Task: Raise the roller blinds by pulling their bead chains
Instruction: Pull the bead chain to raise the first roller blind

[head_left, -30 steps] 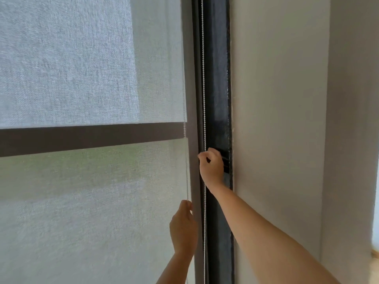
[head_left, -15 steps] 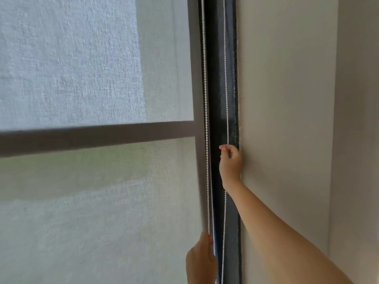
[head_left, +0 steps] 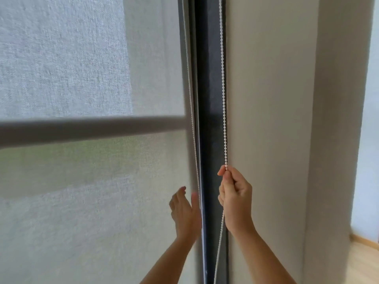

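A pale woven roller blind (head_left: 82,78) covers the window on the left. A dark crossbar (head_left: 92,130) shows through it. The white bead chain hangs in two strands along the dark window frame (head_left: 209,78). My right hand (head_left: 235,201) pinches the right strand (head_left: 223,99) between thumb and forefinger, and that strand runs taut above it. The left strand (head_left: 192,119) hangs at the blind's edge. My left hand (head_left: 184,212) is beside it, blurred, fingers spread, with nothing in its grasp.
A plain beige wall (head_left: 266,99) rises right of the frame, with a corner pillar (head_left: 332,140) further right. A strip of light wooden floor (head_left: 365,259) shows at the bottom right.
My right hand has come down with the right strand in its pinch. My left hand has let go of the left strand, risen and spread its fingers.
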